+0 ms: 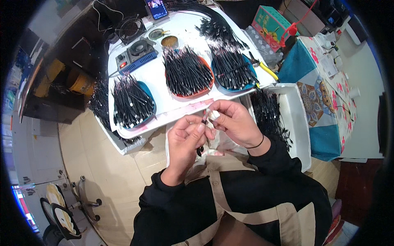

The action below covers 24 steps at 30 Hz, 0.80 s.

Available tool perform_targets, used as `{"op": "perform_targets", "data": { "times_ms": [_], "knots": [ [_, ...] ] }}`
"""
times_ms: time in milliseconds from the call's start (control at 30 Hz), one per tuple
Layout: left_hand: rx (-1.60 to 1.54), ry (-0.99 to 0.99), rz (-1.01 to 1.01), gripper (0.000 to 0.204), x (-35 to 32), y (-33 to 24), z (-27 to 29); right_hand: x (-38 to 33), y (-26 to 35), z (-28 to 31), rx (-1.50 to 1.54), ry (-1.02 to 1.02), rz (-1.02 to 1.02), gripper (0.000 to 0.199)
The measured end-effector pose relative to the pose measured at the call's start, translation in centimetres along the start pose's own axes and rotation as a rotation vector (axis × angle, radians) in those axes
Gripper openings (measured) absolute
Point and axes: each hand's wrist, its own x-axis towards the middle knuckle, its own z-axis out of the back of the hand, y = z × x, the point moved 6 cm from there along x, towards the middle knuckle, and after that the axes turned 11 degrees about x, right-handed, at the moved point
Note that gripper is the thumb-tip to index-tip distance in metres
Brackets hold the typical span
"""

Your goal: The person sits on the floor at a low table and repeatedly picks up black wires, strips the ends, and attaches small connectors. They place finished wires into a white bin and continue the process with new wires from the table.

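Observation:
My left hand (186, 137) pinches a thin black cable piece (200, 150) at its tip, the rest hanging down under the fingers. Close against it, my right hand (232, 121) grips a small white wad (213, 115), fingertips of both hands meeting just below the front edge of the white table (164, 78). A black band circles my right wrist. On the table lie three shallow dishes heaped with black cable pieces: a blue one (131, 102) at left, a red one (186, 71) in the middle, a blue one (232, 67) at right.
A white bin (297, 123) with more black cables stands right of my hands. Yellow-handled pliers (264, 67) lie by the right dish. A blue soldering station (137, 55), a small fan (130, 28) and a phone (156, 8) sit farther back. A patterned cloth table (328, 94) stands right.

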Motion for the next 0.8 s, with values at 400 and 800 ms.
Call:
{"op": "perform_targets", "data": {
  "times_ms": [400, 800],
  "knots": [
    [-0.026, -0.03, -0.084, 0.009, -2.3, -1.4, -1.6, -2.6, 1.9, -2.7, -0.136, 0.067, 0.138, 0.024],
    [-0.089, 0.047, -0.041, 0.006, -2.7, -1.1, -2.0, -2.3, 0.8, -3.1, 0.129, 0.162, -0.081, 0.018]
  ]
}}
